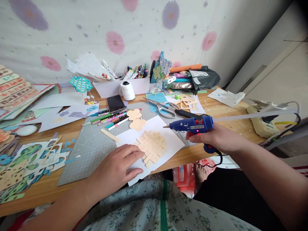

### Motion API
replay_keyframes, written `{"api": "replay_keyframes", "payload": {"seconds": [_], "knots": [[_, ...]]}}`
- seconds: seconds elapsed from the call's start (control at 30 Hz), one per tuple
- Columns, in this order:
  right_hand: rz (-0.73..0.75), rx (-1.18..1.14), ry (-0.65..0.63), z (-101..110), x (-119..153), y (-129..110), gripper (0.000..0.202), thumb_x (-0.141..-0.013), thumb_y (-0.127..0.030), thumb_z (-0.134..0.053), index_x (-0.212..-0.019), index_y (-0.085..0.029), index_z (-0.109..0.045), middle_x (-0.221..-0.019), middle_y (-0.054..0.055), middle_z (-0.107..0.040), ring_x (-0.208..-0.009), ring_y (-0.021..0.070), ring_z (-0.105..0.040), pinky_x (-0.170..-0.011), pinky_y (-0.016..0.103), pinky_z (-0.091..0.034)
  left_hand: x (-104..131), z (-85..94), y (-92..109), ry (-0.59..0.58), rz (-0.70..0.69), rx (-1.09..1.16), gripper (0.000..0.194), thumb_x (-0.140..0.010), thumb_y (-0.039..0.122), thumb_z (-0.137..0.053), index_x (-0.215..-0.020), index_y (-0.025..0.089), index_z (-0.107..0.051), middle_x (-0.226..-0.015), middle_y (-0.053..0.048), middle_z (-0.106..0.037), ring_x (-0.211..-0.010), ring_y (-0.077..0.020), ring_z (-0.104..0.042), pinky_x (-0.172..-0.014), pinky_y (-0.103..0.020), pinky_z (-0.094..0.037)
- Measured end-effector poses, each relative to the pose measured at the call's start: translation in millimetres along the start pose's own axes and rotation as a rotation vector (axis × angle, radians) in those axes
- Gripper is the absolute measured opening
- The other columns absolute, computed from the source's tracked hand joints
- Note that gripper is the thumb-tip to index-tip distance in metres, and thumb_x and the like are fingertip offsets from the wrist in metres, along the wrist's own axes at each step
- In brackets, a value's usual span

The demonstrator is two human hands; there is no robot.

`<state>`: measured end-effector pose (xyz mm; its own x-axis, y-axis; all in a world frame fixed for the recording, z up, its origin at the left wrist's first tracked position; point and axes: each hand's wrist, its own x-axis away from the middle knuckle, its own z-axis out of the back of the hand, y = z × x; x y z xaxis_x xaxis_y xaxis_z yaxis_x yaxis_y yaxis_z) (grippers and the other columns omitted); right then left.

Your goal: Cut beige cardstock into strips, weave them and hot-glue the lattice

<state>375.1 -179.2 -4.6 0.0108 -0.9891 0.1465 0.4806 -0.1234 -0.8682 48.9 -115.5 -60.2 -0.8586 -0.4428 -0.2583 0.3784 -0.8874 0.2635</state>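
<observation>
My right hand [214, 138] is wrapped round a blue glue gun [190, 125], its nozzle pointing left above a white sheet [168, 128] and a clear glue stick sticking out of its back. A woven piece of beige paper strips [152, 146] lies on the sheet. My left hand [122, 163] rests at the left edge of the woven piece, fingers apart, fingertips touching it or just over it. Beyond the weave are cloud-shaped beige cutouts [137, 120]. One loose beige strip [110, 135] lies to the left on the grey cutting mat [81, 154].
Behind the mat stand a phone [115, 103], a thread spool [127, 91], scissors [166, 109] and a white box [108, 89] of pens. Markers [110, 118] lie left of the cutouts. Paper scraps [36, 154] cover the left side. A power strip [260, 120] sits at right.
</observation>
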Motion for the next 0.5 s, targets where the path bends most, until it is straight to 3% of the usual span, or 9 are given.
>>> {"api": "replay_keyframes", "payload": {"seconds": [0.1,0.23,0.5], "knots": [[-0.049,-0.056,-0.033,-3,0,2,0.019,-0.066,-0.035,-0.073,-0.076,-0.020,-0.069,-0.078,0.002,-0.070,-0.077,0.0214,-0.064,-0.073,0.034,-0.052,-4,0.5,-6,0.005,-0.004,-0.056,0.025,-0.090,0.022,-0.060,-0.115,0.018,-0.064,-0.118,-0.013,-0.065,-0.108,-0.0273,-0.062,-0.093,-0.042,-0.052],[-0.059,-0.079,-0.053,-5,0,0,0.019,-0.065,-0.033,-0.075,-0.076,-0.019,-0.069,-0.080,0.003,-0.071,-0.078,0.0218,-0.064,-0.076,0.035,-0.052,-14,3.6,-19,-0.127,-0.029,-0.109,0.039,-0.086,0.021,-0.064,-0.125,0.020,-0.061,-0.140,-0.013,-0.055,-0.129,-0.0310,-0.052,-0.106,-0.048,-0.045],[-0.081,-0.067,-0.057,-9,-6,0,0.022,-0.065,-0.036,-0.074,-0.077,-0.019,-0.069,-0.080,0.004,-0.071,-0.078,0.0218,-0.064,-0.072,0.033,-0.053,-32,4.4,-24,-0.197,-0.112,-0.126,0.038,-0.087,0.027,-0.066,-0.124,0.021,-0.062,-0.135,-0.011,-0.061,-0.120,-0.0285,-0.058,-0.102,-0.044,-0.048]]}}
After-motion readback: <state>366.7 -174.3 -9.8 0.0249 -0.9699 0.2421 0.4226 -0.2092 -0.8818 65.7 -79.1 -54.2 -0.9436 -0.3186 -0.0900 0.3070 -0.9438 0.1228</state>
